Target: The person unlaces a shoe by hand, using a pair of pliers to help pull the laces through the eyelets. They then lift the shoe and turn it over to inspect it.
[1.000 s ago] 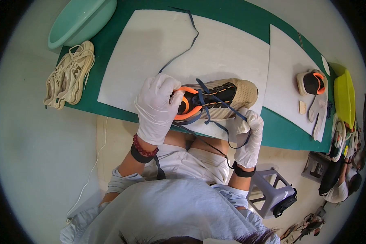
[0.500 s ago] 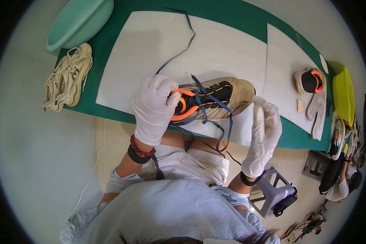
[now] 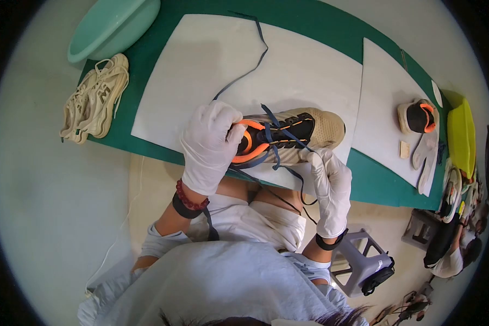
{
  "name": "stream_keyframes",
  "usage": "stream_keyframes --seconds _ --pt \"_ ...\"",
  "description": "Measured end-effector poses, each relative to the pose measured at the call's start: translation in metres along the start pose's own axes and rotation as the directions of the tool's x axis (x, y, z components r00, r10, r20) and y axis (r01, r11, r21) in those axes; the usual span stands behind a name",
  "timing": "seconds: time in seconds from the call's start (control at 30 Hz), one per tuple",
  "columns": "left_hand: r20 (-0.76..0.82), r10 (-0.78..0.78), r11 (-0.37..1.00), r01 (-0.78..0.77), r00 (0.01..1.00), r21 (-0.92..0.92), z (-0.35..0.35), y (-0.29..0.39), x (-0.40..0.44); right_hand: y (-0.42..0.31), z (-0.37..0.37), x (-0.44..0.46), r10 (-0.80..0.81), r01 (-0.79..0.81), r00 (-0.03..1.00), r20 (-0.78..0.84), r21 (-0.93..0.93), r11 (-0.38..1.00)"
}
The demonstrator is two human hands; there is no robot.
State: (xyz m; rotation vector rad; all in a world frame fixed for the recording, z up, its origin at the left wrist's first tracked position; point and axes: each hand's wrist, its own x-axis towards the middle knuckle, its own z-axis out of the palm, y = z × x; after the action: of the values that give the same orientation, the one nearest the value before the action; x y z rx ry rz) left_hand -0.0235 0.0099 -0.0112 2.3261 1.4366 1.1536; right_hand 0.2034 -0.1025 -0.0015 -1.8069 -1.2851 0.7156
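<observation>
A beige and black sneaker (image 3: 326, 129) with orange collar trim lies on its sole, toe pointing right, on a white sheet. My gloved left hand (image 3: 212, 144) is closed around the orange-trimmed collar at the heel end. A dark blue shoelace (image 3: 294, 137) is threaded loosely through the sneaker, and one length hangs over the table edge. By the sneaker's near side, my gloved right hand (image 3: 331, 182) has its fingertips pinched where the lace runs. Another length of lace (image 3: 258, 60) stretches from behind my left hand towards the sheet's far edge.
Cream sneakers (image 3: 99, 98) and a mint basin (image 3: 111, 27) occupy the green table's left end. At right are a second sneaker (image 3: 418, 117), insoles (image 3: 426, 157), a small tan block (image 3: 404, 149) and a yellow-green basin (image 3: 461, 136). A grey stool (image 3: 364, 261) stands below; another person sits far right.
My right hand has moved left from beyond the toe to the sneaker's near side and come onto the lace. My left hand keeps its hold on the collar. The whole view has shifted slightly.
</observation>
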Motion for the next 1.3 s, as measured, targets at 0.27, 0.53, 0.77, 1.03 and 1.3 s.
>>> stream_keyframes --seconds 0.27,0.53,0.77,1.03,1.3 --pt "0.093 -0.050 0.999 0.051 0.994 -0.005 -0.009 0.007 0.001 0.016 0.006 -0.004 -0.060 0.044 0.995 0.080 0.179 0.983" --pt "0.072 -0.047 0.999 0.048 0.996 -0.015 -0.008 0.007 0.002 0.014 0.007 -0.011 0.114 -0.133 0.991 0.070 0.440 0.888" --pt "0.066 -0.033 0.999 0.031 0.997 0.021 -0.008 0.008 0.002 0.017 0.007 -0.020 0.180 -0.205 0.979 0.098 0.483 0.851" --pt "0.059 -0.021 1.000 0.019 0.998 0.023 -0.007 0.006 0.002 0.015 0.002 -0.022 0.141 -0.178 0.984 0.110 0.552 0.815" --pt "0.023 0.002 0.999 -0.002 1.000 0.034 -0.002 0.001 0.000 0.017 -0.005 -0.024 0.156 -0.199 0.980 0.123 0.554 0.809"
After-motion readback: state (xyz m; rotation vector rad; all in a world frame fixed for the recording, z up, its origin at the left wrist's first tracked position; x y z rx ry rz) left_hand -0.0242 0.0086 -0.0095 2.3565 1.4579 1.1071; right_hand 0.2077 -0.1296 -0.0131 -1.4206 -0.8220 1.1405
